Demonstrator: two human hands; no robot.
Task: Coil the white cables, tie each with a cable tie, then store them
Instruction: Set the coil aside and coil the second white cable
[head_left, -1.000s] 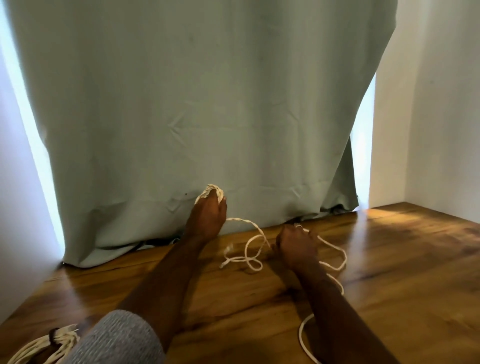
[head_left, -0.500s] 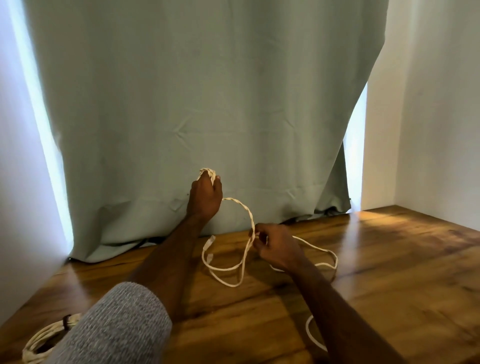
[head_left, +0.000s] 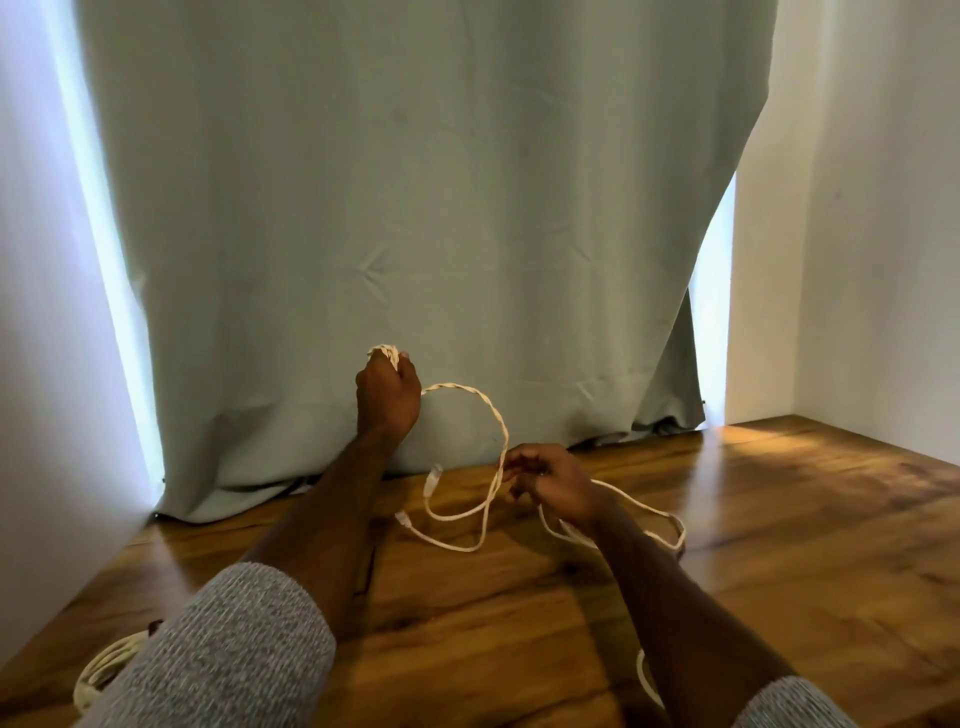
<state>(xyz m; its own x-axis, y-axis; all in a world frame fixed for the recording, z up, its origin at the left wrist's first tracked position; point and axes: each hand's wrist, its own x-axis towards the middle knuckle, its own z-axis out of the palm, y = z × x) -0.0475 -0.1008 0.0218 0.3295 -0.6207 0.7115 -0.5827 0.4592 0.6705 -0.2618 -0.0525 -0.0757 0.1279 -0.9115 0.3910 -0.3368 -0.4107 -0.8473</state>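
Observation:
My left hand is raised in front of the curtain and grips a bunch of white cable loops that stick out above its fingers. From it a twisted pair of white cables arcs right and down to my right hand, which pinches the strands just above the floor. Below, loose loops hang with two white plug ends showing. More slack cable trails on the wooden floor behind my right wrist. A coiled white cable bundle with a dark tie lies at the lower left, partly hidden by my grey sleeve.
A pale green curtain hangs to the wooden floor straight ahead. White walls close in on the left and right, with bright window gaps at both curtain edges. A dark cord peeks out under the curtain hem.
Both hands have risen off the floor. The left hand lifted its loops higher before the curtain, and the right hand came up pinching the twisted strands, drawing an arc between them.

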